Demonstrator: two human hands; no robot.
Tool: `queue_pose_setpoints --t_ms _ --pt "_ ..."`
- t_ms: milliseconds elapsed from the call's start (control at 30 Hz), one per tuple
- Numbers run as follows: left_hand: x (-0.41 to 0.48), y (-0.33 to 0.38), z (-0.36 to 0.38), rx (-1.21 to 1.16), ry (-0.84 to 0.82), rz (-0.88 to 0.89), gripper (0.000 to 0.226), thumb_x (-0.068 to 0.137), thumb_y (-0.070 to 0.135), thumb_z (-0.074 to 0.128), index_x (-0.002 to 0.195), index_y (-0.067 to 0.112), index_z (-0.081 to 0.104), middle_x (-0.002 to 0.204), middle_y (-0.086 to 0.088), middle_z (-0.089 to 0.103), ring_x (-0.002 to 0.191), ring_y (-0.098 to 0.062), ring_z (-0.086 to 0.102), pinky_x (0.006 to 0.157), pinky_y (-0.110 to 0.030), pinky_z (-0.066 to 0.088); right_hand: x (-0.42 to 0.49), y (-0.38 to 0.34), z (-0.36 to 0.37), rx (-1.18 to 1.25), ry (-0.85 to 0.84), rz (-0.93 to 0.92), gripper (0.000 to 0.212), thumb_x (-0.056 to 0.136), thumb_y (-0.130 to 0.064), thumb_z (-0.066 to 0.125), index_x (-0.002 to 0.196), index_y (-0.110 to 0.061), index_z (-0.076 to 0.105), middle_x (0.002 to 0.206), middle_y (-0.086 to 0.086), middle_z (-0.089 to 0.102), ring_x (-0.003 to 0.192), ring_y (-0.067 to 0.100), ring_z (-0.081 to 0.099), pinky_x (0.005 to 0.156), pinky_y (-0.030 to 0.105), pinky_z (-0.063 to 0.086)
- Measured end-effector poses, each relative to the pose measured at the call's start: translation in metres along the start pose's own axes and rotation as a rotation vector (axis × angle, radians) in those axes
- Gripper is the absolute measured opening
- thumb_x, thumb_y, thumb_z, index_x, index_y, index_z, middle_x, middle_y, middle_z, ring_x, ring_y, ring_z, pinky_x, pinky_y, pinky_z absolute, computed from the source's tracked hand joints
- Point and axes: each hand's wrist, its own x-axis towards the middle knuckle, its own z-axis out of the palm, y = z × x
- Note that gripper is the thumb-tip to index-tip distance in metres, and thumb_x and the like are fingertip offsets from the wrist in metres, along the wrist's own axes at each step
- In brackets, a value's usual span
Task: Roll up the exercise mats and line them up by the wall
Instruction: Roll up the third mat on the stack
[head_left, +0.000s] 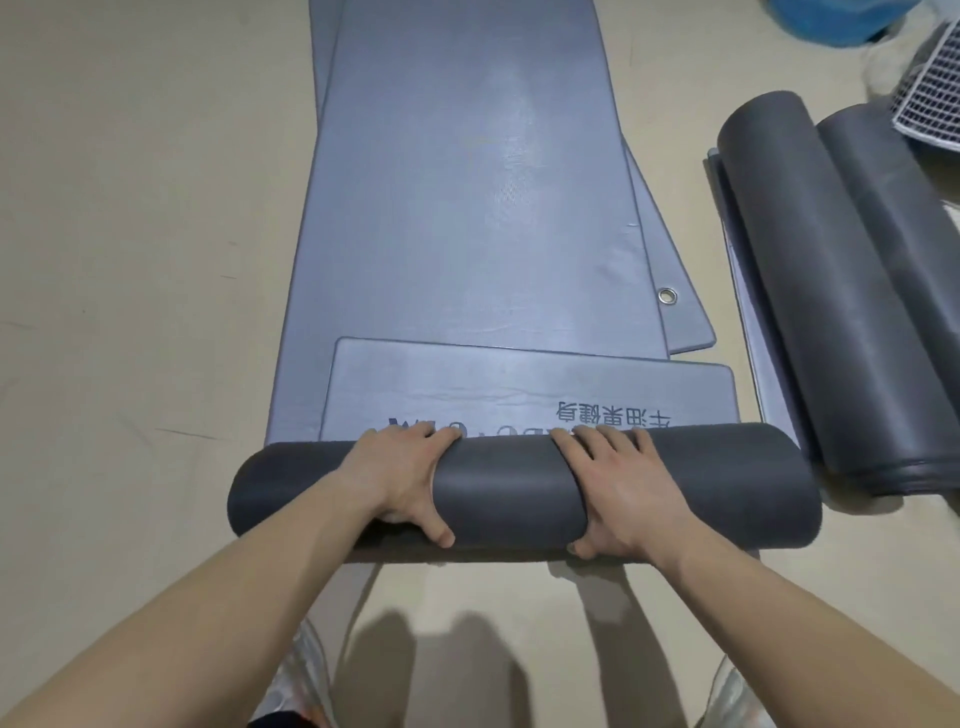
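On the beige floor (130, 260), close in front of the person, lies a dark grey roll (519, 488) of exercise mat, lying crosswise. It is nearly wound up: only a short flat end (519, 387) with rounded corners reaches beyond the roll, and the dark lettering (613, 415) printed on it is partly hidden by the roll.

Both hands grip the roll. The left hand (410, 478) sits left of the roll's middle and the right hand (618, 488) right of it. On each, the fingers are curled over the top and the thumb is tucked round the near side.

Beyond the roll, and under its flat end, a stack of flat blue-grey mats (467, 182) runs away from the person. They are skewed, so a lower mat's corner (685, 322) pokes out to the right of the stack, bearing a metal eyelet (667, 296).

To the right of the roll, apart from it, two rolled mats (810, 291) lie side by side and touching, resting on another flat mat (748, 312). Farther off past them, a white mesh sheet (930, 88) overlaps the outer one's far end, and a blue object (831, 21) shows at the frame's edge, too cropped to identify.
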Motion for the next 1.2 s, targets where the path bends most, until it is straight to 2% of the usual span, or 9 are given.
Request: queue_pose_setpoints --t_ms 100,167,333,433,567,700,967,1100,1200 --pt "0.004 -0.006 -0.011 -0.134 -0.073 -0.015 0.127 0.045 0.077 0.084 0.153 0.041 0.028 0.136 0.01 0.055 0.122 -0.022 0.056 0.102 -0.043 0.046 -0.022 -0.013 0.024 -0.006 0.078 0.055 0.152 0.033 -0.076 0.089 0.158 -0.02 0.023 0.155 0.018 0.041 0.144 0.044 0.036 0.113 0.067 0.022" --pt "-0.003 0.002 -0.008 -0.094 0.045 -0.029 0.126 0.053 0.079 0.08 0.158 0.039 0.022 0.149 0.009 0.048 0.135 -0.021 0.048 0.116 -0.048 0.031 -0.018 -0.01 0.025 0.022 0.073 0.05 0.154 0.029 -0.079 0.087 0.157 -0.023 0.023 0.154 0.018 0.043 0.143 0.043 0.038 0.112 0.066 0.024" --pt "-0.026 0.032 0.033 0.117 0.265 -0.067 0.15 0.055 0.092 0.067 0.159 0.028 -0.021 0.171 -0.006 -0.015 0.157 -0.038 -0.01 0.123 -0.06 -0.002 0.034 0.021 -0.033 0.106 -0.091 0.001 0.143 0.045 -0.081 0.079 0.159 -0.036 0.004 0.163 0.002 0.025 0.15 0.027 0.025 0.121 0.056 0.016" --pt "0.012 0.009 0.006 0.104 0.357 -0.061 0.142 0.058 0.085 0.073 0.16 0.034 -0.011 0.171 -0.004 0.005 0.157 -0.031 0.006 0.125 -0.052 0.006 0.039 0.015 -0.025 0.035 0.056 0.056 0.147 0.046 -0.077 0.084 0.161 -0.027 0.007 0.164 0.01 0.025 0.151 0.035 0.022 0.121 0.062 0.012" --pt "0.051 -0.013 -0.034 0.047 0.248 -0.007 0.139 0.049 0.086 0.072 0.161 0.036 0.005 0.162 0.002 0.031 0.148 -0.026 0.03 0.121 -0.05 0.023 0.043 0.006 0.011 -0.012 0.327 0.065 0.144 0.037 -0.05 0.098 0.157 -0.015 0.025 0.158 0.024 0.036 0.144 0.047 0.034 0.114 0.068 0.022" --pt "0.074 -0.025 -0.054 -0.004 0.155 -0.036 0.142 0.037 0.095 0.067 0.157 0.036 0.019 0.145 0.004 0.052 0.127 -0.028 0.055 0.104 -0.047 0.045 0.075 0.029 0.002 -0.052 0.348 -0.007 0.14 0.038 -0.067 0.09 0.155 -0.016 0.032 0.152 0.02 0.042 0.139 0.044 0.04 0.112 0.064 0.025" --pt "0.054 0.018 -0.024 -0.181 0.132 -0.161 0.128 0.037 0.097 0.065 0.144 0.034 0.036 0.124 0.004 0.061 0.113 -0.026 0.06 0.094 -0.041 0.05 0.075 0.068 -0.014 -0.173 0.342 -0.173 0.126 0.051 -0.066 0.086 0.158 -0.03 0.028 0.152 0.016 0.041 0.138 0.041 0.039 0.115 0.062 0.026" --pt "0.037 0.061 -0.005 -0.247 0.086 -0.208 0.121 0.04 0.095 0.066 0.137 0.026 0.042 0.126 0.001 0.063 0.114 -0.028 0.061 0.087 -0.039 0.049 0.026 0.068 0.013 0.018 0.372 0.156 0.126 0.055 -0.055 0.092 0.161 -0.035 0.026 0.155 0.024 0.032 0.139 0.049 0.033 0.113 0.065 0.03" --pt "0.025 0.103 0.017 -0.389 0.03 -0.205 0.113 0.044 0.094 0.067 0.13 0.024 0.046 0.121 0.003 0.065 0.111 -0.026 0.062 0.087 -0.038 0.05 -0.02 0.059 0.034 0.506 0.324 0.527 0.109 0.08 -0.022 0.08 0.162 -0.039 0.01 0.142 0.018 0.045 0.117 0.04 0.054 0.093 0.049 0.049"
